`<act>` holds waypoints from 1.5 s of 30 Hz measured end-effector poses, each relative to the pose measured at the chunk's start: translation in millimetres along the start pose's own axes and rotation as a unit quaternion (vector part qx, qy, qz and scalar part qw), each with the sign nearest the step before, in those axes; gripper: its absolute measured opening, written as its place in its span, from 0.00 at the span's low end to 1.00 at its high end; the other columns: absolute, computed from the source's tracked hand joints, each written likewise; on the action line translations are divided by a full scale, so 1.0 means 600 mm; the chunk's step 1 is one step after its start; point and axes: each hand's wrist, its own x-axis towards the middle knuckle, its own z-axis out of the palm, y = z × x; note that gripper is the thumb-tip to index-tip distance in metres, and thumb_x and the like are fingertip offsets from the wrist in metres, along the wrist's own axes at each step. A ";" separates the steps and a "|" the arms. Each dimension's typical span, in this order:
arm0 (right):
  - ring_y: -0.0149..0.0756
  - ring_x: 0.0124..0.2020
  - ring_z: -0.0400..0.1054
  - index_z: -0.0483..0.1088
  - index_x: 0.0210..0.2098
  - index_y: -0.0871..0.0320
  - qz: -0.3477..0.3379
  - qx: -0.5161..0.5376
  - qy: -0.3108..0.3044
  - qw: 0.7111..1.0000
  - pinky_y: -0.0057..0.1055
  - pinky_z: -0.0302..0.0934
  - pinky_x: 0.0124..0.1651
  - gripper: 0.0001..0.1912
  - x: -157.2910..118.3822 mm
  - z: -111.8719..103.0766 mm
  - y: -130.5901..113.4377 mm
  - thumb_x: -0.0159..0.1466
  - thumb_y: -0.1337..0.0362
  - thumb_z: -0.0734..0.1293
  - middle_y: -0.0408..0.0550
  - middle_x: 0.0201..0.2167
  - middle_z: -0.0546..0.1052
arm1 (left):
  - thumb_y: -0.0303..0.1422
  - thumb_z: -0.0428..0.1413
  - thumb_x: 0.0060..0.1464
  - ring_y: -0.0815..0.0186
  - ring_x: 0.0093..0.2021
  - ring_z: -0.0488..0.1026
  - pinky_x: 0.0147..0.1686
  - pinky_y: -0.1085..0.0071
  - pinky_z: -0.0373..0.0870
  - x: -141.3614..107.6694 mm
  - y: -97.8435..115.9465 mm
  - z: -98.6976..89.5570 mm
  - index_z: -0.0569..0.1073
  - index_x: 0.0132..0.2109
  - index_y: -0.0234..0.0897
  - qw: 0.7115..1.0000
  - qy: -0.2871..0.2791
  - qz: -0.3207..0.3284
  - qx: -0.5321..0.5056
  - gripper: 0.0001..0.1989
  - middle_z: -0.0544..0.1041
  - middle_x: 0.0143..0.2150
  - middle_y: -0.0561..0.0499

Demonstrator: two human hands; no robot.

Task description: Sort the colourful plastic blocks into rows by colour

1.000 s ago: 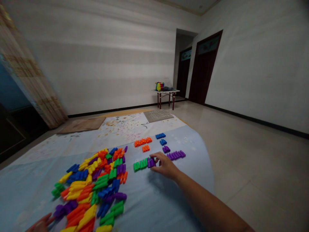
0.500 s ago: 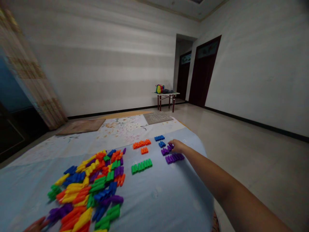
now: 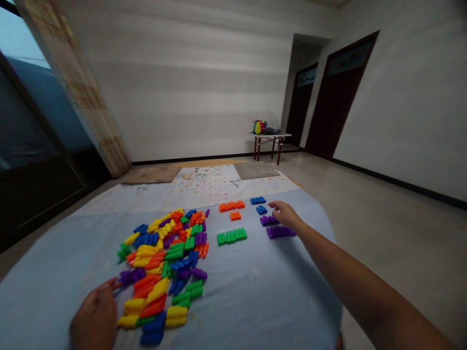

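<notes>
Many small ridged plastic pieces in several colours lie in a loose pile (image 3: pixel 156 262) on a light blue cloth. At the pile's near left, my left hand (image 3: pixel 95 313) has its fingers stretched towards a purple cluster (image 3: pixel 132 277); the fingertips reach its left end, and no firm grip shows. My right hand (image 3: pixel 286 214) hovers just beyond the purple rows, index finger pointing left and nothing visible in it. Beneath and beside it are a shorter purple row (image 3: pixel 269 220) and a longer purple row (image 3: pixel 280 232). A small blue group (image 3: pixel 261 210) sits left of its fingertips.
Sorted alongside are a blue row (image 3: pixel 258 200), an orange row (image 3: pixel 231 206), a small orange group (image 3: pixel 235 216) and a green row (image 3: pixel 232 236). Two mats, one brown (image 3: pixel 152 175) and one grey (image 3: pixel 256 170), lie farther off. A small table (image 3: pixel 272 134) stands near the doors.
My right hand has drawn off the purple pieces, leaving the shorter row lying flat. The view has shifted left, bringing more of my left hand into sight.
</notes>
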 end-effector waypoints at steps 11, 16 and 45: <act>0.31 0.34 0.69 0.74 0.40 0.60 -0.289 0.155 -0.090 0.940 0.29 0.62 0.41 0.13 -0.113 0.148 -0.239 0.56 0.73 0.63 0.49 0.35 0.76 | 0.42 0.41 0.53 0.59 0.43 0.70 0.40 0.66 0.64 -0.017 0.008 -0.003 0.73 0.43 0.39 0.996 -0.012 -0.032 -0.080 0.21 0.76 0.43 0.46; 0.34 0.34 0.69 0.73 0.43 0.59 -0.272 0.114 -0.180 0.939 0.28 0.61 0.38 0.16 -0.138 0.181 -0.280 0.55 0.63 0.69 0.49 0.36 0.76 | 0.41 0.42 0.53 0.59 0.42 0.71 0.40 0.66 0.64 -0.019 0.011 -0.006 0.73 0.43 0.38 0.995 -0.013 -0.028 -0.099 0.20 0.76 0.42 0.45; 0.42 0.42 0.67 0.71 0.46 0.57 -0.280 -0.064 -0.162 0.944 0.34 0.60 0.43 0.20 -0.159 0.163 -0.256 0.54 0.60 0.67 0.53 0.41 0.72 | 0.45 0.41 0.54 0.60 0.35 0.71 0.28 0.70 0.63 0.010 -0.035 0.024 0.73 0.42 0.46 0.999 -0.005 -0.004 -0.035 0.20 0.76 0.39 0.52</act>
